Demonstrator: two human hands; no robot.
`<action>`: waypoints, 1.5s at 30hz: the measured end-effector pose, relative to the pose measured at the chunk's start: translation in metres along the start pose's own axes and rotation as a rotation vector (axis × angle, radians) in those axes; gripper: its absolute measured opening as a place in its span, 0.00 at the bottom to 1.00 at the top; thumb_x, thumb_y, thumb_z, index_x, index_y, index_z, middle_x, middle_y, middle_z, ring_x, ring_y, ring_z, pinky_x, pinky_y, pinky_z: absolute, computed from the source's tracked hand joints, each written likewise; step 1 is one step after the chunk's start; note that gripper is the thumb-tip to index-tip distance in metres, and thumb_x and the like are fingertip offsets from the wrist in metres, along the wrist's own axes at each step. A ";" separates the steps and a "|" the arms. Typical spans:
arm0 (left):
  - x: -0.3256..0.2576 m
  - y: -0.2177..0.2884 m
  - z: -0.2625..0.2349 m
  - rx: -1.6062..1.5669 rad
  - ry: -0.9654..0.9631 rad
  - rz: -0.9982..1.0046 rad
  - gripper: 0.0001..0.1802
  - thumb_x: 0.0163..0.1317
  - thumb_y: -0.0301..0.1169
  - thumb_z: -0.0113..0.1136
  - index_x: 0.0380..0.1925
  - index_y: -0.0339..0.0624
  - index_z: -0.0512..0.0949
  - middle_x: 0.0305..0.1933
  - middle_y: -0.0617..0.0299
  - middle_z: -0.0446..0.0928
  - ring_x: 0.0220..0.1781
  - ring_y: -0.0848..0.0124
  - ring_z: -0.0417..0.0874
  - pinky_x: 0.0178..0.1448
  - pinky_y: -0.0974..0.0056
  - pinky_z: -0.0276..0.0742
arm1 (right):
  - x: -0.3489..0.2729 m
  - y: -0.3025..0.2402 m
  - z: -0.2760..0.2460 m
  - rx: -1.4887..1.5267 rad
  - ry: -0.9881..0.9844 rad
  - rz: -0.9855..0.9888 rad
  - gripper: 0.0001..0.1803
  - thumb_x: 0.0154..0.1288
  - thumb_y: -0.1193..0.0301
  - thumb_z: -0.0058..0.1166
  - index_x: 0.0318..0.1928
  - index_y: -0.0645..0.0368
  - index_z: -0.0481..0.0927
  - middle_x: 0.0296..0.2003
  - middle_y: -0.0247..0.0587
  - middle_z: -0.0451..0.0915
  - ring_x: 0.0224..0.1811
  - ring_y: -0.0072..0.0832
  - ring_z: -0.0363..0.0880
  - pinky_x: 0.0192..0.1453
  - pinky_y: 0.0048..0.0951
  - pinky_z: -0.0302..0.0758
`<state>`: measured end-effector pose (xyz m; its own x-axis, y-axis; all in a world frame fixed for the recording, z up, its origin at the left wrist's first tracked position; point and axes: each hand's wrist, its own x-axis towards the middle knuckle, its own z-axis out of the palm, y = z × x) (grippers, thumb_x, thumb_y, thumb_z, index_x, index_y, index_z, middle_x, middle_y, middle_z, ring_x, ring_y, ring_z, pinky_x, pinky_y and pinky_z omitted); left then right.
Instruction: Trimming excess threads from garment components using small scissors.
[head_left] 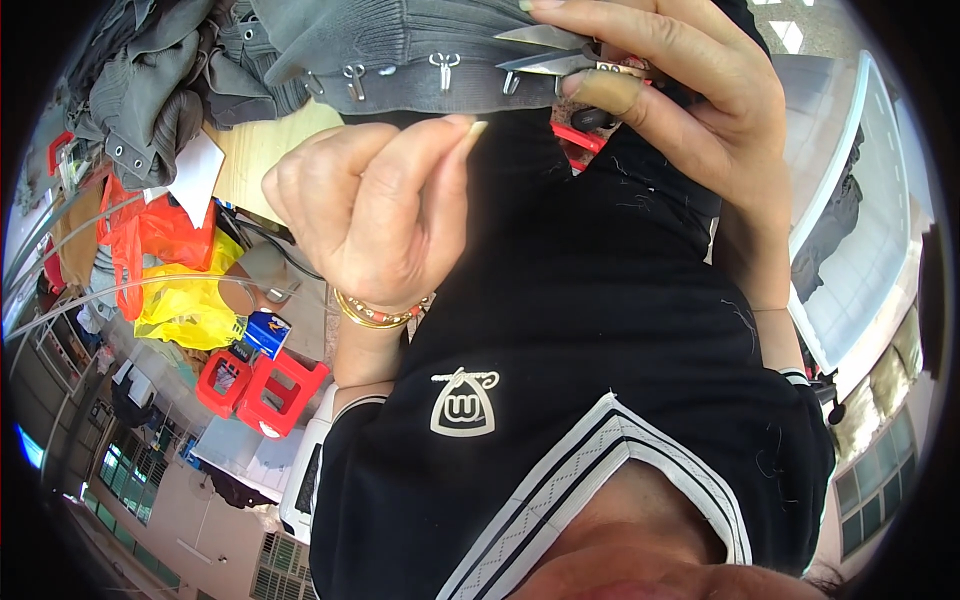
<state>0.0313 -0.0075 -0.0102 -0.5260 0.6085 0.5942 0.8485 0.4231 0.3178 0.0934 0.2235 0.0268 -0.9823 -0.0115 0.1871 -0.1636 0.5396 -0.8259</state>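
Near the top middle lies a grey ribbed garment [350, 40], with several metal hooks [444, 70] along its edge band. My right hand [690, 90], its thumb wrapped in a tan bandage, grips a pair of thread snips [555, 62]. The snips' blades stand apart and point left, over the end of the hook band. Just below the band, my left hand [385, 205] is closed with thumb and forefinger pinched together. Whatever it may hold is too small to make out. A gold bracelet and a red one circle that wrist.
More grey garments with eyelets [160, 90] are heaped at the upper left on a wooden tabletop [250, 165]. Beyond it are red and yellow plastic bags [190, 300] and red stools [280, 390]. On the right stands a translucent bin [865, 220] with dark fabric inside.
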 end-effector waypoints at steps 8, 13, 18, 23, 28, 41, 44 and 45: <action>-0.001 0.001 0.006 -0.119 0.051 -0.108 0.13 0.47 0.25 0.75 0.35 0.49 0.86 0.30 0.68 0.75 0.34 0.68 0.74 0.40 0.65 0.66 | -0.006 0.009 0.002 0.040 0.032 -0.055 0.24 0.54 0.74 0.71 0.54 0.60 0.84 0.29 0.37 0.76 0.28 0.25 0.74 0.31 0.25 0.68; 0.007 -0.002 -0.002 -0.161 0.112 -0.221 0.08 0.55 0.20 0.70 0.35 0.41 0.85 0.33 0.64 0.78 0.38 0.68 0.75 0.45 0.66 0.72 | -0.004 0.006 0.001 0.057 0.021 -0.039 0.24 0.55 0.74 0.70 0.54 0.60 0.84 0.29 0.37 0.76 0.27 0.25 0.74 0.31 0.25 0.69; 0.011 -0.010 -0.002 -0.126 0.121 -0.212 0.06 0.56 0.21 0.70 0.34 0.39 0.84 0.33 0.61 0.78 0.37 0.69 0.76 0.43 0.68 0.73 | 0.004 0.002 0.001 0.027 -0.037 -0.046 0.24 0.56 0.74 0.70 0.55 0.58 0.83 0.29 0.38 0.75 0.27 0.27 0.74 0.31 0.24 0.70; 0.011 -0.016 0.000 -0.112 0.138 -0.192 0.06 0.56 0.21 0.70 0.34 0.39 0.84 0.34 0.61 0.78 0.37 0.70 0.77 0.42 0.68 0.73 | 0.006 0.005 0.006 0.016 -0.042 -0.064 0.24 0.56 0.73 0.69 0.56 0.57 0.83 0.30 0.38 0.74 0.27 0.27 0.74 0.32 0.24 0.71; 0.017 -0.016 0.003 -0.136 0.146 -0.177 0.06 0.57 0.20 0.70 0.34 0.38 0.83 0.34 0.61 0.78 0.37 0.70 0.77 0.41 0.68 0.73 | 0.007 0.001 0.002 0.036 -0.025 -0.022 0.24 0.56 0.73 0.70 0.55 0.57 0.83 0.30 0.38 0.74 0.27 0.28 0.75 0.32 0.25 0.71; 0.025 -0.012 0.008 -0.117 0.145 -0.155 0.04 0.61 0.21 0.66 0.35 0.35 0.81 0.37 0.60 0.79 0.39 0.71 0.77 0.45 0.69 0.73 | 0.017 -0.009 0.007 -0.146 -0.059 -0.113 0.22 0.56 0.72 0.69 0.53 0.56 0.84 0.29 0.37 0.73 0.26 0.28 0.75 0.29 0.26 0.72; 0.029 -0.010 0.010 -0.124 0.149 -0.125 0.03 0.61 0.21 0.66 0.35 0.35 0.81 0.37 0.60 0.78 0.39 0.71 0.77 0.44 0.69 0.73 | 0.016 -0.011 0.003 -0.140 -0.045 -0.097 0.22 0.56 0.72 0.69 0.53 0.56 0.84 0.29 0.37 0.73 0.26 0.28 0.75 0.29 0.27 0.71; 0.029 -0.010 0.010 -0.132 0.155 -0.125 0.03 0.61 0.21 0.65 0.34 0.36 0.81 0.37 0.60 0.78 0.39 0.71 0.77 0.44 0.69 0.73 | 0.015 -0.011 0.002 -0.096 -0.041 -0.076 0.22 0.56 0.72 0.69 0.53 0.56 0.84 0.29 0.37 0.73 0.26 0.28 0.75 0.29 0.27 0.71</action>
<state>0.0071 0.0132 -0.0035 -0.6206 0.4422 0.6475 0.7831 0.3910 0.4835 0.0798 0.2155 0.0370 -0.9706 -0.0893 0.2237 -0.2305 0.6140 -0.7549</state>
